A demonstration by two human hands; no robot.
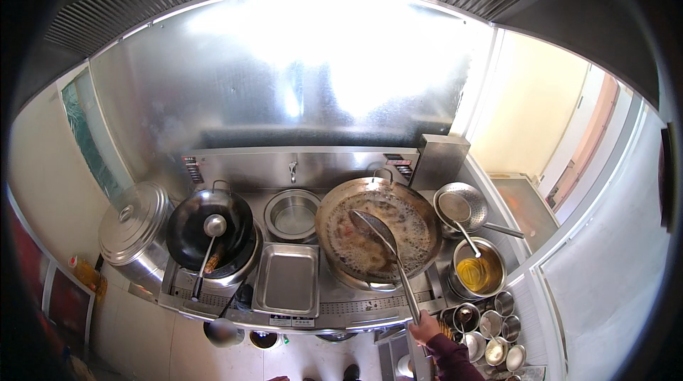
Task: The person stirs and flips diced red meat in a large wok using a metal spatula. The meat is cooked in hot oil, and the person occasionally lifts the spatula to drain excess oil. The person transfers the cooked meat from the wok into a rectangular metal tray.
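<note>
My right hand is closed around the metal handle of a large perforated skimmer. Its bowl dips into bubbling brown liquid in a big two-handled wok on the right burner; what is cooking there cannot be made out. At the bottom edge, just a sliver of my left hand shows, and whether it holds anything is hidden. On the left burner, a black wok carries a ladle across it. Between the woks are a rectangular steel tray and a round steel basin under a tap.
Right of the big wok sit a colander with a strainer and a pot of yellow oil. Several seasoning tins stand near my right forearm. A lidded stockpot is at far left. A steel splashback rises behind.
</note>
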